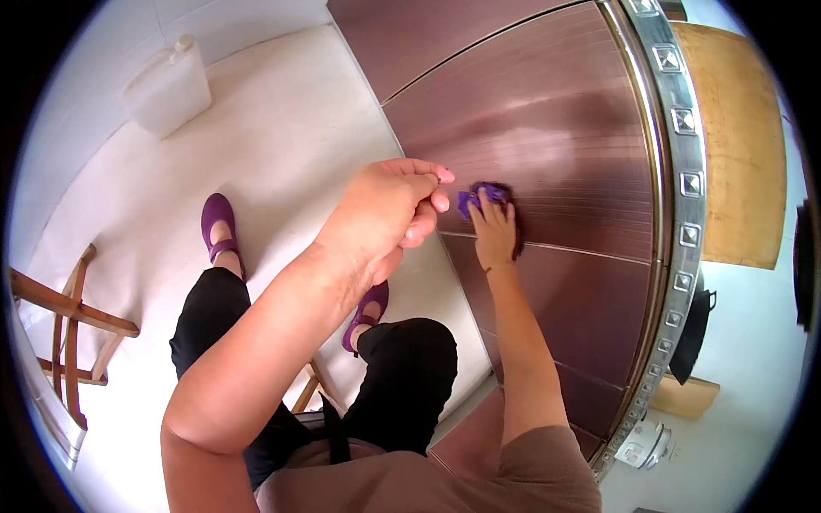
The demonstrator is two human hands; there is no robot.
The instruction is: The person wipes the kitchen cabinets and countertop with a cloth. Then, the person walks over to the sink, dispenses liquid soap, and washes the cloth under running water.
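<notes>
My right hand (494, 235) presses a crumpled purple cloth (487, 194) flat against the glossy reddish-brown cabinet panel (539, 128). Its fingers lie over the cloth and hold it, and the cloth's dark reflection shows beside it. My left hand (389, 209) is raised in front of me, nearer the camera, with its fingers curled inward and the tips close together. I see nothing held in it, and it appears apart from the panel.
A metal-studded counter edge (684, 121) runs down the right, with a wooden board (735, 145) and a black pan (691, 338) beyond it. On the pale floor (282, 111) stand a white plastic jug (171, 90) and a wooden stool (73, 312). My purple shoes (221, 224) are below.
</notes>
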